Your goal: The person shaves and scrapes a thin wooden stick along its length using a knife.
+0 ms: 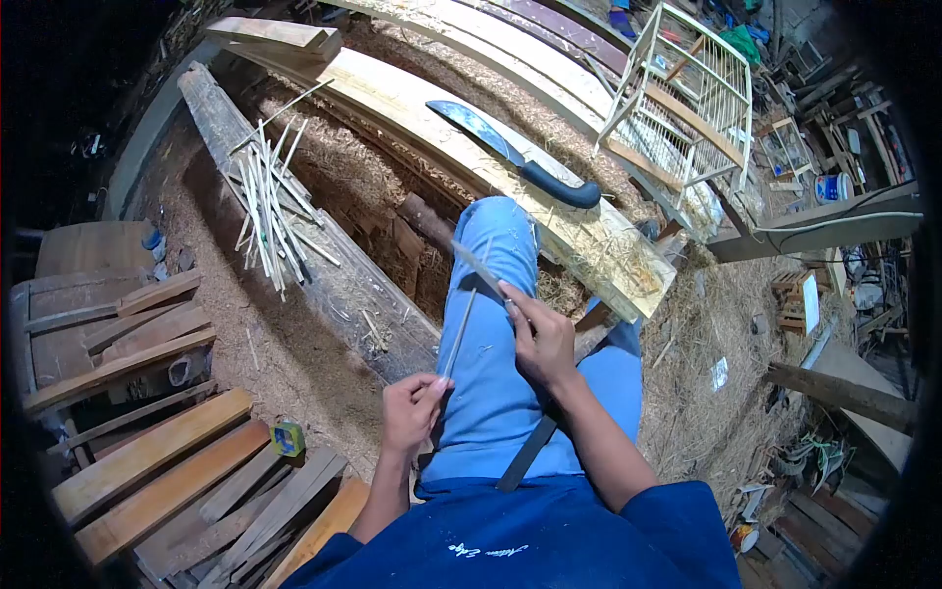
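Above my lap, my left hand (414,410) is closed on the lower end of a thin stick (461,334). A small knife (478,267) is gripped in my right hand (538,334), its blade pointing up and left across my jeans near the stick's upper end. The stick lies along my thigh. A pile of thin sticks (265,211) rests on the weathered plank (343,285) to the left. On the pale board (392,103) ahead lies a large knife (481,133) with a black handle (559,187).
A wooden cage (687,108) stands at the upper right. Cut boards (157,456) and a green tape measure (287,439) are at the lower left. Shavings (687,393) cover the ground. A beam (844,398) juts in from the right.
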Action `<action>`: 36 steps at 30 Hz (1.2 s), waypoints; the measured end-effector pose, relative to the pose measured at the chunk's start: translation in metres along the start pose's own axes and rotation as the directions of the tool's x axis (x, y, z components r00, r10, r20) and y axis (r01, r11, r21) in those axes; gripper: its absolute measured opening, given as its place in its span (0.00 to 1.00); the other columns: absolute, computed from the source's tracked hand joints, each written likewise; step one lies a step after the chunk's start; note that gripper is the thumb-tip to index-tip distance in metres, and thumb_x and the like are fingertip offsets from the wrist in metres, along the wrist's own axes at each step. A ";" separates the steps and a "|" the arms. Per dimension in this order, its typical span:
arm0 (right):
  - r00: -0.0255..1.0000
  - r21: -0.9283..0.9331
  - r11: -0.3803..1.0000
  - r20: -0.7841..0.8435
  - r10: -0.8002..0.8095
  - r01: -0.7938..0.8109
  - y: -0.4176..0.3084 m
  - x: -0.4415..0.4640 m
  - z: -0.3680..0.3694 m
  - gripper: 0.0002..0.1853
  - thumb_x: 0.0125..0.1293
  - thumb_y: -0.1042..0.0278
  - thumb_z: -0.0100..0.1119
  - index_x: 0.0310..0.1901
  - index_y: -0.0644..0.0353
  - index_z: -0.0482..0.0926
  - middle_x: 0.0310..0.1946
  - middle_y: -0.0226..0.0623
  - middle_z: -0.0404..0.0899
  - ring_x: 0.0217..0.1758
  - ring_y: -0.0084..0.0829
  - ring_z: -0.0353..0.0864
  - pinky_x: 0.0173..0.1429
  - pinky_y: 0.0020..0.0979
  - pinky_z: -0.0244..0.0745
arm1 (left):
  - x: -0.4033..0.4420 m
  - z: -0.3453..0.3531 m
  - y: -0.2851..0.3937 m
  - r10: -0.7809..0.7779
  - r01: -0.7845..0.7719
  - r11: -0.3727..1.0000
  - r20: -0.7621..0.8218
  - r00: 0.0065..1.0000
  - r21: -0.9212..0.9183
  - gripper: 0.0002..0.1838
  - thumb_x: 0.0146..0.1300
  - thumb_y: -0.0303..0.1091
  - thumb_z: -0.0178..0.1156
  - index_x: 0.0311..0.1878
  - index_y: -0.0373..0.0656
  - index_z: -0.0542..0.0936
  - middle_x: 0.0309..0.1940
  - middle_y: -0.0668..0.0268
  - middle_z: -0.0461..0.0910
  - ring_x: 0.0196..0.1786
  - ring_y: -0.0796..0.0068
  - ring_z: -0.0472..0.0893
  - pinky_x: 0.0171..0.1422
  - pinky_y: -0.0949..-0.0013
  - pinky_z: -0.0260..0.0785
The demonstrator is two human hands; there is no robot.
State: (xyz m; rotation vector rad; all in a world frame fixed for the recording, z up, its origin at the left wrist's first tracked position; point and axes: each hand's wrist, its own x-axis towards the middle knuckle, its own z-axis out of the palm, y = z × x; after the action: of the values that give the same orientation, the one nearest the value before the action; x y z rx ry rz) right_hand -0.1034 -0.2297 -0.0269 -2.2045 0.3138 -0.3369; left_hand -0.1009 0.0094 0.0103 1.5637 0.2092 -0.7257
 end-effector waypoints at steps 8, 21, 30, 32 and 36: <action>0.998 -0.027 0.998 0.012 0.056 -0.056 0.002 0.039 -0.028 0.11 0.73 0.65 0.59 0.53 0.52 0.83 0.40 0.47 0.86 0.42 0.51 0.87 0.45 0.47 0.80 | 0.092 0.064 0.064 0.013 -0.020 0.996 0.082 0.997 0.091 0.12 0.74 0.35 0.63 0.41 0.34 0.88 0.16 0.79 0.72 0.17 0.91 0.64 0.21 0.78 0.51; 0.998 0.053 0.999 -0.056 0.003 0.000 0.011 0.027 -0.003 0.09 0.67 0.61 0.68 0.45 0.52 0.88 0.36 0.37 0.87 0.37 0.44 0.87 0.40 0.42 0.79 | 0.082 0.051 0.033 0.037 -0.036 0.999 0.079 0.996 -0.010 0.14 0.75 0.37 0.62 0.43 0.34 0.88 0.15 0.80 0.70 0.15 0.92 0.61 0.18 0.79 0.46; 0.991 0.004 1.000 -0.130 0.010 -0.010 0.014 0.028 0.005 0.07 0.68 0.61 0.67 0.44 0.50 0.86 0.33 0.37 0.84 0.34 0.45 0.86 0.36 0.43 0.77 | 0.032 0.026 0.022 -0.086 0.083 0.996 0.078 0.993 0.034 0.14 0.76 0.35 0.61 0.44 0.32 0.87 0.12 0.78 0.68 0.13 0.91 0.61 0.16 0.78 0.47; 0.988 0.001 1.000 -0.152 0.004 -0.004 0.016 0.028 0.007 0.08 0.68 0.60 0.67 0.45 0.50 0.86 0.33 0.37 0.84 0.35 0.45 0.86 0.36 0.44 0.77 | 0.018 0.017 0.015 -0.110 0.110 0.994 0.092 0.990 0.008 0.14 0.75 0.34 0.61 0.43 0.31 0.87 0.12 0.77 0.69 0.13 0.91 0.62 0.16 0.79 0.47; 0.984 -0.055 0.997 -0.169 0.050 -0.060 0.016 0.031 0.007 0.09 0.67 0.60 0.67 0.45 0.50 0.86 0.35 0.37 0.86 0.36 0.46 0.86 0.37 0.44 0.78 | -0.001 -0.001 0.005 -0.099 0.105 0.993 0.117 0.988 -0.053 0.13 0.75 0.33 0.62 0.41 0.31 0.87 0.12 0.75 0.71 0.13 0.90 0.64 0.17 0.79 0.49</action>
State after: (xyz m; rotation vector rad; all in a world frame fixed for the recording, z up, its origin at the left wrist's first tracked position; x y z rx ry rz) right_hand -0.0742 -0.2448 -0.0400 -2.2262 0.4811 -0.4891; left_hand -0.0985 0.0103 0.0151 1.4590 0.2253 -0.8791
